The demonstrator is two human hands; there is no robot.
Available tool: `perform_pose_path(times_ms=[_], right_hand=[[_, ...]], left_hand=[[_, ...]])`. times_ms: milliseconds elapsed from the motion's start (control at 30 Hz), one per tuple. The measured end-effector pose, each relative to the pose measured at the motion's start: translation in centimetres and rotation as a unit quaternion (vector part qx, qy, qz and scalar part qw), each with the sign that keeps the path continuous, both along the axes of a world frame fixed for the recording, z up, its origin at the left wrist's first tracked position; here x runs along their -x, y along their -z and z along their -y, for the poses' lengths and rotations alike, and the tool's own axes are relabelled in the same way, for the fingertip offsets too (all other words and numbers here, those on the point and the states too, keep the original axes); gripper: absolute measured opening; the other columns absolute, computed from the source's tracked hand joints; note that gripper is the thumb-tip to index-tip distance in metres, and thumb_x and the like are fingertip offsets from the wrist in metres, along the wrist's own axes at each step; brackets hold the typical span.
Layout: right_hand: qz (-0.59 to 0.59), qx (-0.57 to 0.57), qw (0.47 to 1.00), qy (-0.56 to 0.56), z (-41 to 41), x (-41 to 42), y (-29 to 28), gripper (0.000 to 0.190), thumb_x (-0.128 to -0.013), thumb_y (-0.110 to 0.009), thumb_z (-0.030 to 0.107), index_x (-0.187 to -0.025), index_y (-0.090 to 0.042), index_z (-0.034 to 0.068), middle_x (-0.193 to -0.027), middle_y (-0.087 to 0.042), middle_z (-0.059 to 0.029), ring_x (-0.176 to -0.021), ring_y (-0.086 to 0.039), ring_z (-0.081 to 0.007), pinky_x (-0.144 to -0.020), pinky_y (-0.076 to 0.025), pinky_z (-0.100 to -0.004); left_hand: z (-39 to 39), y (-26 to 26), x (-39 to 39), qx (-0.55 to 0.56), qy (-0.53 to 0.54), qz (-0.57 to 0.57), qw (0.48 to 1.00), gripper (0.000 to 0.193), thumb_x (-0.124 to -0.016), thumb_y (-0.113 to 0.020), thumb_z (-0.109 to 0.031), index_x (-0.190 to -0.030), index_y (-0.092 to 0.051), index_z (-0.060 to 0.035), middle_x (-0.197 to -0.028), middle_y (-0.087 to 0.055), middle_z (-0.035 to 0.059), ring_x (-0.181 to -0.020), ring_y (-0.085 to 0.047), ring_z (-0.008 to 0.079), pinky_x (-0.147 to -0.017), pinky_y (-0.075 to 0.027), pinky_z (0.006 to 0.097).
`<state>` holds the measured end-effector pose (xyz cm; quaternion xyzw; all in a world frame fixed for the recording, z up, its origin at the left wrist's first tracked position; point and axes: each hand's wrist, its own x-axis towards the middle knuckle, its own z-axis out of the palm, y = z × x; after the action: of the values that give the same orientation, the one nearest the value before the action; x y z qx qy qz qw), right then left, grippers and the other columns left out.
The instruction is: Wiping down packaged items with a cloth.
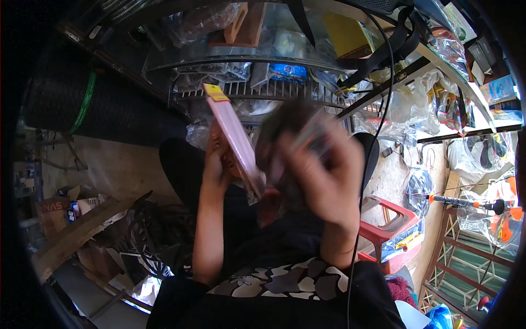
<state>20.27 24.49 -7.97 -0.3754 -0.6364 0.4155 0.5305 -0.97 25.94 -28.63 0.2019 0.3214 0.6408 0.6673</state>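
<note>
My left hand (220,154) holds a long, flat pink pack (236,133) with a yellow label at its top end; the pack slants down to the right, in front of my lap. My right hand (324,172) is raised to the right of it, blurred by motion, with its fingers around a clear plastic packet (312,135) whose contents I cannot make out. A dark, blurred thing (283,127) shows between the pack and my right hand; what it is cannot be told.
Before me stands a wire rack (246,89) with plastic-wrapped goods, under a glass shelf edge (246,60). A black cable (388,82) hangs down on the right. A red plastic stool (390,218) is at the right, a large black roll (111,103) at the left, a wooden plank (78,234) lower left.
</note>
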Motion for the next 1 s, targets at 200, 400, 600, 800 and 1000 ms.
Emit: perform_pose_path(times_ms=[200, 400, 600, 800, 1000], right_hand=[[0.218, -0.103, 0.969, -0.060, -3.3, 2.6, 0.6, 0.061, -0.087, -0.070, 0.038, -0.128, -0.049, -0.002, -0.132, -0.048, -0.0261, -0.127, -0.046, -0.0416, -0.105, -0.040, -0.0455], [0.272, -0.146, 0.913, -0.268, 3.9, 5.2, 8.6, 0.049, -0.094, -0.058, 0.041, -0.126, -0.061, 0.003, -0.145, -0.045, -0.0163, -0.145, -0.027, -0.0372, -0.118, -0.023, -0.0524], [0.274, -0.242, 0.913, -0.180, -0.1, 5.7, 8.0, 0.036, -0.090, -0.063, 0.036, -0.119, -0.066, 0.015, -0.141, -0.053, -0.0078, -0.143, -0.034, -0.0313, -0.120, -0.019, -0.0539], [0.298, -0.290, 0.909, 0.008, -2.6, 3.6, 8.7, 0.030, -0.083, -0.069, 0.015, -0.112, -0.065, 0.010, -0.133, -0.059, -0.0105, -0.131, -0.049, -0.0345, -0.112, -0.034, -0.0508], [-0.185, 0.016, 0.980, 0.078, -3.5, 0.7, 3.4, 0.030, -0.103, -0.052, 0.023, -0.121, -0.059, 0.000, -0.114, -0.063, -0.0062, -0.106, -0.056, -0.0101, -0.092, -0.043, -0.0265]], left_hand=[[0.1, -5.9, -2.0, 0.176, -0.010, 0.142, 0.974, 0.043, -0.099, -0.050, -0.017, -0.141, -0.046, -0.0061, -0.129, -0.060, 0.0106, -0.113, -0.061, 0.0214, -0.097, -0.049, 0.0349], [4.1, -4.9, 1.0, 0.166, -0.015, 0.149, 0.975, 0.044, -0.099, -0.050, -0.018, -0.141, -0.045, -0.0058, -0.130, -0.059, 0.0106, -0.114, -0.060, 0.0213, -0.098, -0.049, 0.0346], [0.2, -5.1, 1.0, 0.159, -0.011, 0.135, 0.978, 0.044, -0.100, -0.050, -0.020, -0.141, -0.045, -0.0055, -0.131, -0.058, 0.0107, -0.115, -0.059, 0.0211, -0.099, -0.048, 0.0343], [3.7, -5.9, -0.5, 0.141, 0.010, 0.131, 0.981, 0.045, -0.100, -0.049, -0.022, -0.142, -0.044, -0.0051, -0.132, -0.057, 0.0107, -0.116, -0.059, 0.0209, -0.100, -0.047, 0.0339], [0.6, -6.3, -3.1, 0.119, 0.011, 0.131, 0.984, 0.046, -0.100, -0.049, -0.023, -0.142, -0.044, -0.0048, -0.133, -0.057, 0.0108, -0.117, -0.058, 0.0208, -0.101, -0.046, 0.0336]])
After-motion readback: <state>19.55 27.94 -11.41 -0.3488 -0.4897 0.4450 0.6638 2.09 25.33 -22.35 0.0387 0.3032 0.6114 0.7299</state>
